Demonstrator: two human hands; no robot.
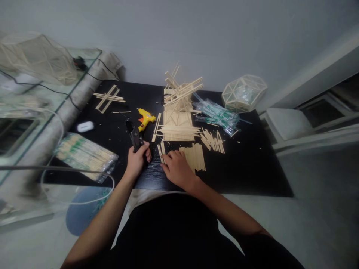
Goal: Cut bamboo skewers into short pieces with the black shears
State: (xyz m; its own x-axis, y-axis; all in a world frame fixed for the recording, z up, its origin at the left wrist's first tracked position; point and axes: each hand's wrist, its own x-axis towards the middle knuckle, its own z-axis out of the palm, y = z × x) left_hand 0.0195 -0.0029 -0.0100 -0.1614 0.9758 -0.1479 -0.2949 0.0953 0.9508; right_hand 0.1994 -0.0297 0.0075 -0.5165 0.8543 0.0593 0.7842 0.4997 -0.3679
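Left hand (137, 160): closed round the grip of your black plier-like hand tool (135, 137). Tool head up and away from you, over the desk (241, 172); probably held so that it stays ready while your other hand handles the sticks.

Right hand (178, 168): palm down, fingers bent and close together, fingertips at the lower end of a few short wooden sticks (160, 150). Whether you pinch them or only press them cannot be told. The grouping looks meant to keep the pieces side by side.

Short wooden sticks: centre of the frame, at the fingertips of your right hand, to the right of your left hand and apart from it.

Flat row of cut sticks (196, 157): just beside your right hand, on its right; ends roughly level, seemingly sorted by length.

Bundle of long sticks (179, 130): beyond your right hand, laid crosswise, likely within easy reach.

Loose short sticks (214, 142): right of centre, fanned unevenly.

Yellow glue gun (146, 117): just beyond the hand tool, nozzle towards the upper left; apparently parked near your left hand for quick pick-up.

Crossed stick frame (108, 99): upper left of the desk, set apart, perhaps to keep it from being knocked.

Bagged sticks (86, 155): left of your left hand, probably spare stock.
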